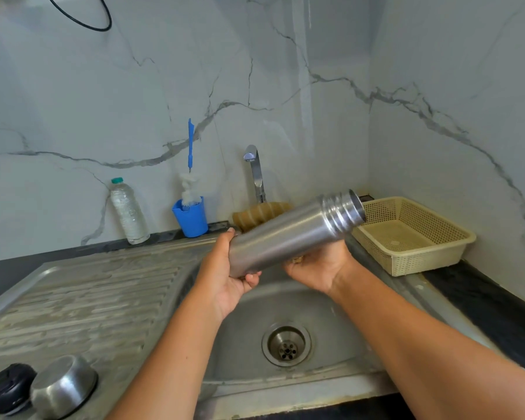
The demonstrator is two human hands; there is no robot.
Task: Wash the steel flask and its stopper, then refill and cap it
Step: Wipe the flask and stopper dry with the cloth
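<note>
Currently I'm holding the steel flask [288, 234] slanted, mouth aiming upper right; left hand [225, 277] is gripping its base; right hand [319, 268] is cradling nearer the mouth, fingers hidden.

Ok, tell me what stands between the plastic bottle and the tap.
Head view: a blue cup holding a bottle brush, then a tan ribbed thing by the tap.
</note>
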